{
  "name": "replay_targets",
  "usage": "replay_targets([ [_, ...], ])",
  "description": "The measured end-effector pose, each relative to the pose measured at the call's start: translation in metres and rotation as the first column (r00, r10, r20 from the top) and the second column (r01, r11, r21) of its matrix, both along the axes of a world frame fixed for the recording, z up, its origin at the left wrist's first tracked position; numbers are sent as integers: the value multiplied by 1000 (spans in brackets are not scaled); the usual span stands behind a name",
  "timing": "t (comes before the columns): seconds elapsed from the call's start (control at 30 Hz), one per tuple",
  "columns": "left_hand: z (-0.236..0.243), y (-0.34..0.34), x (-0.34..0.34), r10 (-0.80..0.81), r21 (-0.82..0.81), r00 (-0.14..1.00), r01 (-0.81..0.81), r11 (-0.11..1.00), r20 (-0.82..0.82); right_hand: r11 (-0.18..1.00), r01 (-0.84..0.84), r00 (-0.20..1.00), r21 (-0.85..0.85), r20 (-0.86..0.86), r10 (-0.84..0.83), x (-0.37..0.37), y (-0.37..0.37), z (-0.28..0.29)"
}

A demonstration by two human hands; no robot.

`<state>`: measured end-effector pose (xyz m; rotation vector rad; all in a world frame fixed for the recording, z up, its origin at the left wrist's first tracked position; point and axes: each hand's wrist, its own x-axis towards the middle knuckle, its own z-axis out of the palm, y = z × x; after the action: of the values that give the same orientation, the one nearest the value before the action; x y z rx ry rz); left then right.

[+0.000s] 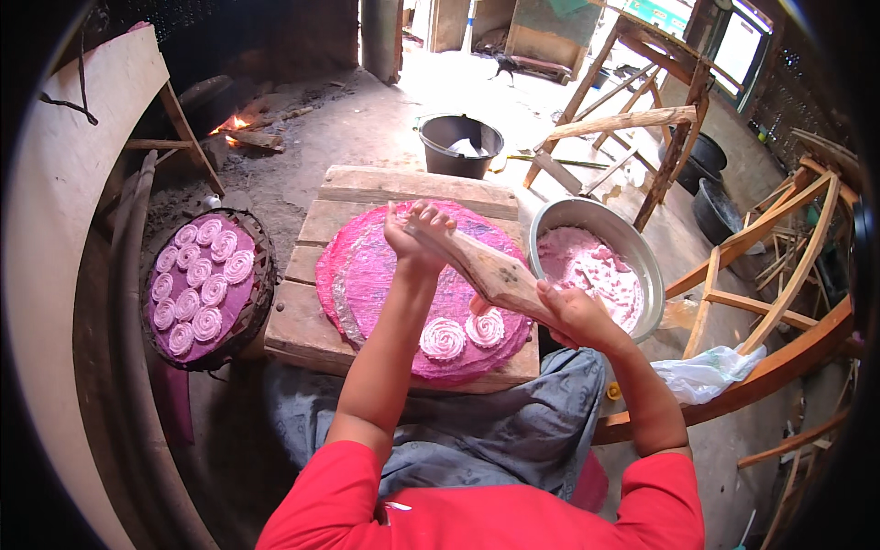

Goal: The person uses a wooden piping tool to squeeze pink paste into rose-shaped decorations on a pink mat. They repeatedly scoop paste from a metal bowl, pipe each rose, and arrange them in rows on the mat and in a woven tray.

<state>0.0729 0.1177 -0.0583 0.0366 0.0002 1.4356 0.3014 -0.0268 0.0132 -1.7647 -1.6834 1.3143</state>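
With my left hand (413,236) I grip the upper end of a long, flat wooden tool (486,266), while my right hand (576,316) is closed on its lower end. The tool is tilted over a round pink sheet (376,302) on a slatted wooden board (302,316). Two pale pink spiral rosettes (443,338) sit near the sheet's front edge, and a small pink bit shows under the tool, too hidden to make out. Beside my right hand is a metal basin (646,270) of pink paste (577,252).
An oval tray (266,293) of several rosettes stands left of the board. A small fire (234,126) burns behind it. A black bucket (458,160) stands beyond the board. Wooden frames (761,312) and a white plastic bag (697,376) are at right, a curved pale panel (64,229) at left.
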Motion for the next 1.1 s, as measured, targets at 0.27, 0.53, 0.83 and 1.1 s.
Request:
replay_targets([
  [0.27,-32,-11,-14,-152,130,951,121,984,270,915,-164,853,-369,-519,-56,20,4,-27],
  [0.53,-51,-7,-11,-183,210,885,99,973,429,900,-191,287,-391,-899,-330,-8,15,-137],
  [0.83,-22,-14,-21,-119,272,916,10,962,384,998,-46,993,40,-103,49,-30,10,-142],
  [1.1,33,-31,-50,-90,376,975,7,926,204,921,-169,985,352,95,145,-34,18,-119],
])
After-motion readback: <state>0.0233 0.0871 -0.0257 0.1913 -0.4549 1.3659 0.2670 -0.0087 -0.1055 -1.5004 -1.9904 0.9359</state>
